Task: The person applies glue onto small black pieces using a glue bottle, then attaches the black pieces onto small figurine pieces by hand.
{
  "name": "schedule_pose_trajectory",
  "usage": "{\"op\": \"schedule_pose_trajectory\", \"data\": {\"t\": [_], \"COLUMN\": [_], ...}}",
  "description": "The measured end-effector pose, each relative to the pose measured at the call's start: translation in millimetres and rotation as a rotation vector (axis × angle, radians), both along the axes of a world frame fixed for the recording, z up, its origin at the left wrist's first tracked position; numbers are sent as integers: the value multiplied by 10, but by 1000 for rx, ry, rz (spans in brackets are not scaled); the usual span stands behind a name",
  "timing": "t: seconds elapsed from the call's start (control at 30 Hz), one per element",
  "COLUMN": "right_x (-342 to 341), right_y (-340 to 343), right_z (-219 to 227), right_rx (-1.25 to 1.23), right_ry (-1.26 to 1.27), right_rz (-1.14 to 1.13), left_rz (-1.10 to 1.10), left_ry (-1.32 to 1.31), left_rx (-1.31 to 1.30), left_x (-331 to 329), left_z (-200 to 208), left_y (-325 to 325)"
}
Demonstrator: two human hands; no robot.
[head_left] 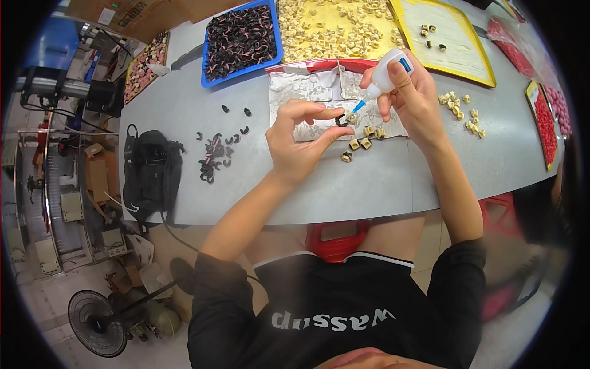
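My left hand (298,138) pinches a small black curved piece (341,120) between thumb and fingertips, over a stained white sheet (292,86). My right hand (418,101) is closed round a white squeeze bottle (386,72), tilted nozzle down. Its blue nozzle tip (358,107) points at a small cream piece (351,117) right beside the black one. I cannot tell whether the two touch, or whether my left hand also holds the cream one. Several cream blocks (365,143) lie just below, some with dark parts on them.
Loose black curved pieces (215,150) lie left on the grey table (258,197), near a black bag (152,166). Farther back stand a blue tray (204,71) of black and pink pieces and yellow trays (485,74). Cream blocks (470,120) lie at right.
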State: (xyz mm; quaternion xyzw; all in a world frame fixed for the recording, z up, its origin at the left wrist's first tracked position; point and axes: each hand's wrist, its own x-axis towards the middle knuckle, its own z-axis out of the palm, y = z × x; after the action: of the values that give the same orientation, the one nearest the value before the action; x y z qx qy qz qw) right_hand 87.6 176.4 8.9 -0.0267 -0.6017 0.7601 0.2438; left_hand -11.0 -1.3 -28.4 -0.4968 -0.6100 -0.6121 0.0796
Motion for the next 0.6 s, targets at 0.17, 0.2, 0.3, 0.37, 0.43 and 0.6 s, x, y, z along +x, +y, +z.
{"op": "schedule_pose_trajectory", "data": {"t": [0.17,0.2,0.3,0.37,0.43,0.6], "right_x": [1,1,0,-3,-4,7], "right_y": [-34,-36,-31,-18,17,189], "right_z": [8,12,6,3,3,93], "right_rx": [9,18,23,20,-43,-45], "right_ry": [-11,-18,-25,-23,13,98], "right_rz": [30,27,19,15,-24,-220], "left_rz": [-9,-13,-35,-32,-29,29], "left_ry": [11,13,81,82,83,18], "left_rx": [10,12,-41,-42,-41,20], "left_x": [-16,-18,-43,-40,-45,-66], "left_z": [-16,-16,-18,-2,13,12], "left_y": [0,0,-38,-41,-39,10]}}
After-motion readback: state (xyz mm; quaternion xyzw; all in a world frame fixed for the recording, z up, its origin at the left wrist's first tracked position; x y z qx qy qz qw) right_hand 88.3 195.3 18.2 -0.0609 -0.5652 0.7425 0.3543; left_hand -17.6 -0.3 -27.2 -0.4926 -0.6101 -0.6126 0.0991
